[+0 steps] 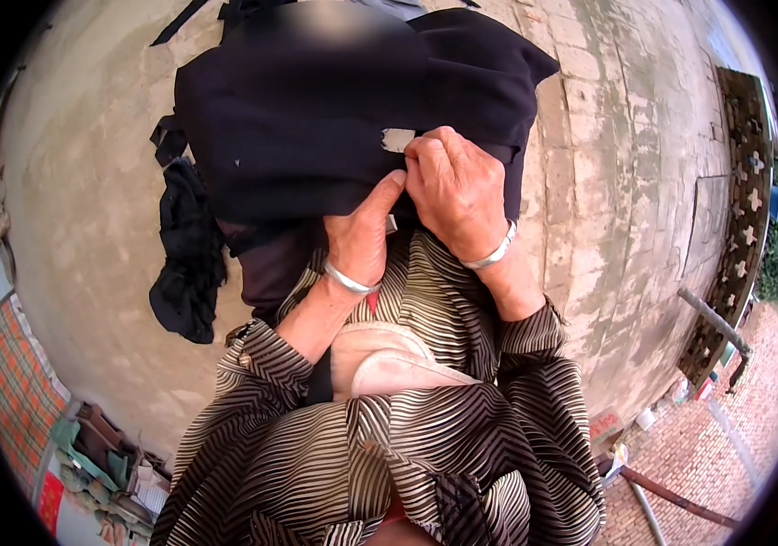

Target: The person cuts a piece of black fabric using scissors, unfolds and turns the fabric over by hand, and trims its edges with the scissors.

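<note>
A large dark navy cloth (316, 155) lies spread over my lap and knees, with a small whitish patch (397, 139) showing on it. My left hand (362, 232) grips the near edge of the cloth, thumb on top and fingers tucked out of sight underneath. Just right of the patch, my right hand (457, 187) is closed in a pinch against the cloth. Whatever lies between its fingertips is hidden. The left thumb tip comes close to the right hand. Both wrists wear silver bangles.
On the concrete ground (89, 227) to the left lies a crumpled black cloth (189, 259). A pale padded piece (407, 364) rests against my striped shirt. At right stand a low wall with cross-shaped openings (748, 209) and a stick (715, 318). A plaid cloth (16, 364) is at far left.
</note>
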The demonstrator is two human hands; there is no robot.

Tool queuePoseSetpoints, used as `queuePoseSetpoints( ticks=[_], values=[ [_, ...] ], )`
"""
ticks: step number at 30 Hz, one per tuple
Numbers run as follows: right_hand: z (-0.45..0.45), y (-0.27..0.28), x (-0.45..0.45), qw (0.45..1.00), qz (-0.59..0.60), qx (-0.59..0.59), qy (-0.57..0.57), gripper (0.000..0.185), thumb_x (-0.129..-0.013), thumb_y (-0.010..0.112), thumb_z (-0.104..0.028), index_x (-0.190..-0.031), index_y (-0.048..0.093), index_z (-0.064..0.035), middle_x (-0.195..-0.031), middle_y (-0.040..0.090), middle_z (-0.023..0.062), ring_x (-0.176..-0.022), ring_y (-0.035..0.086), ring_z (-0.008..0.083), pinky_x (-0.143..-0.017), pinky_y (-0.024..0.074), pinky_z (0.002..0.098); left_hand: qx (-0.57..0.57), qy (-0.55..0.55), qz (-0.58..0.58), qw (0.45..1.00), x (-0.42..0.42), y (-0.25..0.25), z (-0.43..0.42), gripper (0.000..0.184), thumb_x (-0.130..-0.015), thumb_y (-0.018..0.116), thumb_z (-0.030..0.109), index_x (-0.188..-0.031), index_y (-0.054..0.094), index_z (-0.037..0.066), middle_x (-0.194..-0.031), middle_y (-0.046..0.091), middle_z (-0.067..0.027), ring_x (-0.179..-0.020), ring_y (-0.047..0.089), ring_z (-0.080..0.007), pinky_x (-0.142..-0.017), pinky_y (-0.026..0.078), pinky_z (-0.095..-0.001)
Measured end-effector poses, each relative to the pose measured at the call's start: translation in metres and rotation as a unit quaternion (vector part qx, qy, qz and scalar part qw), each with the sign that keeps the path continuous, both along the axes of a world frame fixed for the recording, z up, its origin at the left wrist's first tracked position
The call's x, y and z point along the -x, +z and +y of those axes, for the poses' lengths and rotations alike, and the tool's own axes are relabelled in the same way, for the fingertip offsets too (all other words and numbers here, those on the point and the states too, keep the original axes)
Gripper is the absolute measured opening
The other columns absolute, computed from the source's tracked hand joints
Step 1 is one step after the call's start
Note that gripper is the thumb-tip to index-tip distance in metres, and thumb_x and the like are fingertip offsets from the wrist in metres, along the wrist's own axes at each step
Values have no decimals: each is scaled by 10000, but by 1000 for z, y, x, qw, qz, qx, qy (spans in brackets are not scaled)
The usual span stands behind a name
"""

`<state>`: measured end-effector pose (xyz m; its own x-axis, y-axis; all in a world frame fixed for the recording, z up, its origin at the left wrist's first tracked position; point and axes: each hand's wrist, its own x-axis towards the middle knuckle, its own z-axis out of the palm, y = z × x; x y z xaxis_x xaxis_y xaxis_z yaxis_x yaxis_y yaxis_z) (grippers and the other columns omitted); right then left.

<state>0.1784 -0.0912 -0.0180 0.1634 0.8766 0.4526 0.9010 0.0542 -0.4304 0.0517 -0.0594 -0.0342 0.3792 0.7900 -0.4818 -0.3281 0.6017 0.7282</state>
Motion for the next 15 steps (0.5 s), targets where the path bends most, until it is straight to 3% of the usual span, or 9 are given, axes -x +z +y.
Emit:
queuePoseSetpoints(
  ticks=[2, 6, 8, 11, 15],
  values=[
    [0, 0, -4, 999, -36, 2, 27, 188, -713, 662, -76, -819, 514, -27, -748, 484, 92, -603, 546, 238, -530, 458, 337, -62, -10, 21, 998, 2, -3, -1, 232, -828, 659, -33, -1058, 630, -22, -1043, 637, -41, -923, 599, -125, -845, 477, -256],
    [2, 0, -8, 997, -43, 45, 51, 242, -680, 678, -108, -790, 474, -36, -739, 459, 95, -609, 548, 236, -511, 449, 340, -56, -11, 33, 998, 3, -1, 0, 233, -824, 657, -38, -1055, 628, -26, -1045, 636, -41, -925, 597, -130, -849, 474, -254],
    [2, -1, -9, 997, -34, 49, 46, 246, -671, 679, -94, -781, 465, -39, -725, 452, 93, -613, 550, 240, -504, 448, 345, 16, -21, 29, 999, 4, 0, 1, 216, -844, 644, -49, -1052, 651, 8, -1065, 658, -61, -971, 631, -148, -841, 506, -270],
    [2, -2, -9, 1000, -16, 26, 3, 225, -674, 665, -33, -802, 480, -32, -715, 465, 96, -599, 552, 252, -494, 445, 356, -17, -10, 9, 1000, 3, -5, 0, 242, -838, 650, -56, -1066, 645, 24, -1064, 657, -57, -965, 634, -147, -836, 518, -283],
    [-10, 16, -15, 986, 57, -45, -152, 143, -758, 598, 45, -850, 515, -24, -726, 553, 115, -571, 581, 286, -514, 465, 357, -17, -29, 41, 999, 5, -7, 2, 259, -834, 653, -59, -1074, 638, 39, -1062, 656, -50, -967, 635, -146, -849, 525, -289]
  ],
)
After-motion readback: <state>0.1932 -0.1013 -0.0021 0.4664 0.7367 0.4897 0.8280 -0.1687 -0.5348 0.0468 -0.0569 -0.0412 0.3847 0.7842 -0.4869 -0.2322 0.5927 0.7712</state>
